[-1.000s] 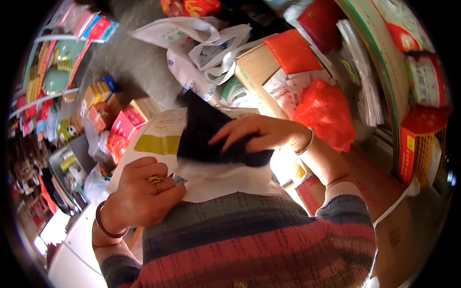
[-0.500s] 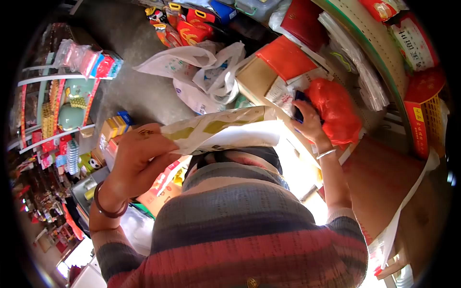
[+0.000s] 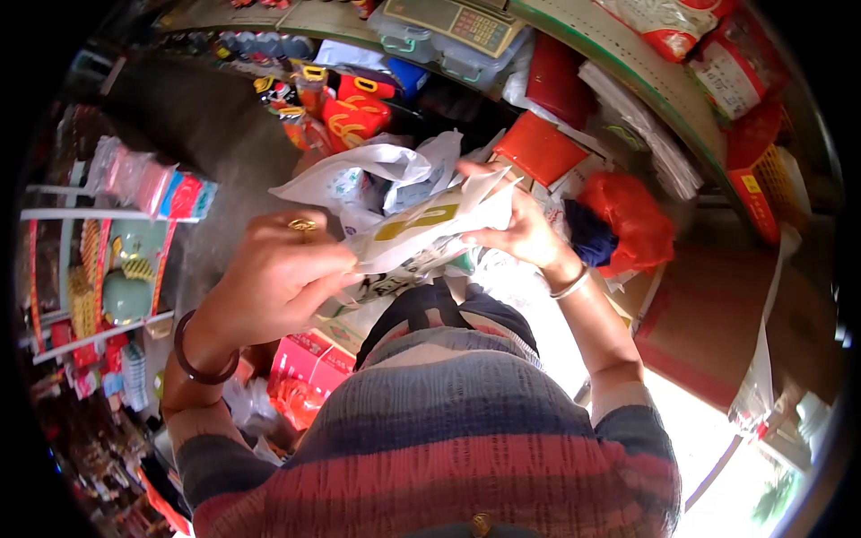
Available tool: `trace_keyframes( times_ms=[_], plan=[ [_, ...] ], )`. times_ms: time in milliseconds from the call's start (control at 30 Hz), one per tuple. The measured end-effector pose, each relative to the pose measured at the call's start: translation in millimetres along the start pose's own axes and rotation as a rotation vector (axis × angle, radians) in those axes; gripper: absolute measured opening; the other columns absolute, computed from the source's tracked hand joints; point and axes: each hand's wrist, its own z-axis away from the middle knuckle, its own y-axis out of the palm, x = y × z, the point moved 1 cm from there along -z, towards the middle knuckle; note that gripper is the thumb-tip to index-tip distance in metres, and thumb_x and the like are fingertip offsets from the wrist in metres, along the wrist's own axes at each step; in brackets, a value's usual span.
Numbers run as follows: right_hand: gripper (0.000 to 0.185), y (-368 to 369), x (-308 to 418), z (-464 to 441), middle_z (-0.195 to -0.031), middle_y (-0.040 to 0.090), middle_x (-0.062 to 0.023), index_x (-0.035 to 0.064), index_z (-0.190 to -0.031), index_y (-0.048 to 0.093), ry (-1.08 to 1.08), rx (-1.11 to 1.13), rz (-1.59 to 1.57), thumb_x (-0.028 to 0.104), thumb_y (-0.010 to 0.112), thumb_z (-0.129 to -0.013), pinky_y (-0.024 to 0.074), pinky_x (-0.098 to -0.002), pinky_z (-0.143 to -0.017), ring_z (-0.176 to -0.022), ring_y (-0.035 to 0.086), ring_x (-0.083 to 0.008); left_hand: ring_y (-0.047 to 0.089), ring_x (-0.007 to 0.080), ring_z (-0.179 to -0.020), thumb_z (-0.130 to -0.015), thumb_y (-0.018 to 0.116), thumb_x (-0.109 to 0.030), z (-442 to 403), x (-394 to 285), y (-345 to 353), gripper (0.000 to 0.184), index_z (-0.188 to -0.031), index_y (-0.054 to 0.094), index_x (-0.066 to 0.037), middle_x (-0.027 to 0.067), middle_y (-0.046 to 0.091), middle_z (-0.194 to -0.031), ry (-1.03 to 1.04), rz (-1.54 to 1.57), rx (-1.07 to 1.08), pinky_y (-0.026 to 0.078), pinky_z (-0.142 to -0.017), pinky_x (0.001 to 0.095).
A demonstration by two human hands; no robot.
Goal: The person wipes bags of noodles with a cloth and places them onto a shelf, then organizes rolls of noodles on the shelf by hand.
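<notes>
A white plastic bag (image 3: pixel 417 229) with yellow-green and black print is held up in front of my body. My left hand (image 3: pixel 285 280), with a ring on a finger, pinches the bag's left edge. On the other side my right hand (image 3: pixel 533 235) grips the bag's right end, thumb below and fingers partly behind the plastic. A dark blue cloth-like item (image 3: pixel 589 235) lies just right of that hand, against a red plastic bag (image 3: pixel 628 220). Behind the held bag, other white carrier bags (image 3: pixel 345 179) sit in a heap.
An orange-red flat packet (image 3: pixel 541 148) and a large cardboard box (image 3: pixel 700 323) are on the right. Shelving (image 3: pixel 99 215) with packaged goods stands at left. A scale with a keypad (image 3: pixel 466 25) sits at the back. A red box (image 3: pixel 309 359) is low by my left arm.
My right hand has left the dark blue item and moved left onto the printed bag. The bag is now held between both hands, bunched narrower. The view has shifted slightly.
</notes>
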Motion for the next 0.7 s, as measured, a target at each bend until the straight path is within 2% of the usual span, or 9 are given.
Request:
trace_keyframes(
  times_ms=[67,100,133,233,400,467,533,667,700],
  plan=[
    [0.046,22.6,-9.3,-10.8,-0.106,0.053,-0.0083,0.0025,-0.107,0.061,0.095,-0.009,-0.173,0.01,0.078,-0.065,0.039,-0.0323,-0.09,-0.102,0.05,-0.0212,0.044,0.025,-0.05,-0.068,0.063,-0.001,14.3,14.4,-17.1,0.006,-0.067,0.057,0.0,0.0092,0.051,-0.056,-0.003,-0.05,-0.025,0.036,-0.05,0.034],
    [0.036,29.2,-3.6,-19.5,-0.101,0.055,-0.0078,0.0023,-0.099,0.064,-0.15,-0.03,0.04,0.01,0.078,-0.066,0.0395,-0.0312,-0.088,-0.102,0.05,-0.0212,0.046,0.0251,-0.052,-0.07,0.063,-0.002,18.9,17.6,-30.0,0.005,-0.068,0.058,-0.001,0.0095,0.052,-0.058,-0.036,-0.096,-0.026,0.037,-0.051,0.034],
    [0.034,37.3,-1.0,-28.0,-0.099,0.057,-0.0078,0.0026,-0.097,0.064,-0.198,-0.026,0.094,0.011,0.078,-0.067,0.0405,-0.0315,-0.086,-0.099,0.052,-0.0202,0.048,0.0252,-0.053,-0.071,0.062,-0.002,26.2,24.2,-39.5,0.004,-0.069,0.059,-0.001,0.0098,0.054,-0.059,-0.076,-0.141,-0.021,0.038,-0.052,0.034],
    [0.02,65.4,4.7,-44.6,-0.089,0.06,-0.0043,0.0033,-0.085,0.062,-0.089,-0.099,-0.068,0.01,0.075,-0.071,0.0438,-0.0273,-0.079,-0.087,0.057,-0.0139,0.048,0.0242,-0.053,-0.073,0.06,0.0,46.0,47.1,-56.3,0.003,-0.071,0.058,0.001,0.0103,0.054,-0.06,-0.066,-0.196,-0.103,0.039,-0.054,0.0328],
    [0.016,102.3,20.5,-80.2,-0.076,0.06,-0.0037,0.0014,-0.077,0.06,-0.257,-0.188,0.082,0.009,0.073,-0.074,0.0449,-0.024,-0.064,-0.072,0.057,-0.0104,0.047,0.0189,-0.054,-0.076,0.061,0.0,79.8,84.5,-84.7,0.005,-0.077,0.059,0.004,0.0093,0.053,-0.061,-0.227,-0.236,-0.25,0.038,-0.057,0.028],
    [0.018,114.4,33.2,-94.4,-0.071,0.057,-0.004,0.0009,-0.073,0.059,-0.314,-0.207,0.159,0.01,0.074,-0.072,0.0435,-0.0235,-0.057,-0.064,0.055,-0.0104,0.048,0.0111,-0.06,-0.082,0.059,-0.004,98.6,107.1,-87.0,0.008,-0.082,0.061,0.003,0.0054,0.057,-0.067,-0.347,-0.138,-0.362,0.038,-0.059,0.0248],
    [0.01,126.4,47.5,-105.0,-0.075,0.058,-0.0012,0.002,-0.079,0.063,-0.338,-0.208,0.27,0.008,0.071,-0.076,0.0412,-0.0199,-0.06,-0.068,0.053,-0.0064,0.048,0.0086,-0.064,-0.085,0.057,-0.006,114.2,126.8,-88.6,0.01,-0.083,0.062,0.003,0.0036,0.058,-0.07,-0.43,-0.067,-0.458,0.039,-0.061,0.0239],
    [0.01,134.2,61.2,-119.4,-0.074,0.058,-0.0006,0.0018,-0.077,0.061,-0.423,-0.272,0.33,0.006,0.07,-0.076,0.0402,-0.0185,-0.058,-0.064,0.051,-0.0053,0.056,0.014,-0.092,-0.088,0.053,-0.008,144.8,153.7,-66.8,0.025,-0.111,0.058,0.0,0.008,0.063,-0.097,-0.423,0.363,-0.744,0.041,-0.085,0.0246],
    [0.017,134.8,65.5,-121.5,-0.068,0.054,-0.0015,0.0012,-0.069,0.057,-0.397,-0.344,0.261,0.006,0.073,-0.072,0.0379,-0.0222,-0.05,-0.058,0.047,-0.0085,0.052,0.0176,-0.106,-0.087,0.053,-0.009,160.3,165.7,-66.3,0.041,-0.127,0.046,-0.002,0.0113,0.056,-0.117,-0.418,0.319,-0.691,0.038,-0.093,0.0286]
  ],
)
